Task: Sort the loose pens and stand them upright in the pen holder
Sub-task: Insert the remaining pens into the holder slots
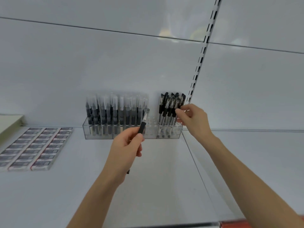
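Head view of a white metal shelf [164,178] with a clear acrylic rectangular pen holder [151,133] standing at its back edge, taken here as the landmark.

Left two-thirds of the holder: upright dark-barrelled pens with frosted white caps [115,111], blurred. Right end of the holder: black-capped pens with clear barrels and black rubber grips [167,106], also upright. A short stretch of bare slots lies between the two groups.

Just in front of the holder's middle, the left hand [126,145] has its fingers and thumb curled round a loose pen with a black rubber grip and clear barrel [142,126]. The pen is tilted, its upper end leaning over the holder's front wall near the bare slots, its lower end showing beneath the palm.

At the holder's right end, the right hand [193,119] has curled fingertips pinching the outermost black-capped pens at grip height.

Well to the left of the holder, rows of flat white labelled boxes [32,145] lie on the shelf. Behind and to the right of the holder rises a white slotted upright rail [203,53].
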`<state>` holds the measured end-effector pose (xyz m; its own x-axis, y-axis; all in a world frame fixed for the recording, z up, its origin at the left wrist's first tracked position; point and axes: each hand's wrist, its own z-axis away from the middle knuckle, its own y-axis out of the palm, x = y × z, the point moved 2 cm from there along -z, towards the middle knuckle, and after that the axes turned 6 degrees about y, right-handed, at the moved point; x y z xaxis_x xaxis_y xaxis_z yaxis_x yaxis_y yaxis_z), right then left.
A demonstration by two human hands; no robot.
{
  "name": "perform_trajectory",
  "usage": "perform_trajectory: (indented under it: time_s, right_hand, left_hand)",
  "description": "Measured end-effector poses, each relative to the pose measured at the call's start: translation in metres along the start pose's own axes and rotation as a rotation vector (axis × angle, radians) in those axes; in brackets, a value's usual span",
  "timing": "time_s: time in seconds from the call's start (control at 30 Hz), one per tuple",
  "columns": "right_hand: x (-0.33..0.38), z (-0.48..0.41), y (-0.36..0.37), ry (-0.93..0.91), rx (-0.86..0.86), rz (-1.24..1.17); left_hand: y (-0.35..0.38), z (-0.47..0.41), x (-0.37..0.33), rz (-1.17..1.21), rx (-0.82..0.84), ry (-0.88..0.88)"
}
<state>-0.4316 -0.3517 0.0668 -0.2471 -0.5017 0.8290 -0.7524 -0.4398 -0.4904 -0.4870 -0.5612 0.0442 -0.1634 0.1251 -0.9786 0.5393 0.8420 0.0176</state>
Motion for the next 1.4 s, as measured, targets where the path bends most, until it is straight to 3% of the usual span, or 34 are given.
perform_trajectory:
  time_s: [0.07,0.23,0.33,0.4,0.53,0.57,0.67,0.93,1.03,1.3,1.4]
  right_hand:
    - [0.003,0.017,-0.005,0.026,0.002,-0.141]
    - [0.023,0.060,-0.003,0.059,0.261,-0.360]
    - [0.029,0.063,-0.006,0.060,0.278,-0.425]
    - [0.030,0.056,-0.017,0.074,0.218,-0.463]
    - [0.030,0.029,-0.046,0.024,-0.053,-0.400]
    - [0.030,0.023,-0.050,0.002,-0.109,-0.366]
    - [0.031,0.009,-0.047,-0.039,-0.162,-0.272]
    - [0.024,-0.010,-0.022,-0.101,-0.082,-0.001]
    - [0.012,-0.009,-0.010,-0.062,-0.028,0.066]
    - [0.003,-0.004,0.002,0.016,-0.103,0.139]
    - [-0.003,0.009,0.002,0.073,-0.036,0.285]
  left_hand:
    - [0.006,0.000,-0.001,0.013,0.025,0.017]
    - [0.031,0.004,-0.005,0.070,0.099,0.050]
    - [0.037,0.005,-0.003,-0.004,0.134,0.090]
    - [0.032,0.005,0.003,-0.225,0.166,0.166]
    - [0.010,0.020,0.021,-0.902,0.236,0.342]
    - [0.006,0.023,0.027,-1.034,0.285,0.313]
    - [-0.005,0.029,0.043,-1.271,0.491,0.013]
    - [-0.007,0.032,0.046,-1.327,0.503,-0.008]
    - [-0.007,0.033,0.045,-1.326,0.495,0.001]
    - [-0.006,0.034,0.045,-1.335,0.506,0.030]
    - [-0.007,0.034,0.047,-1.310,0.509,0.043]
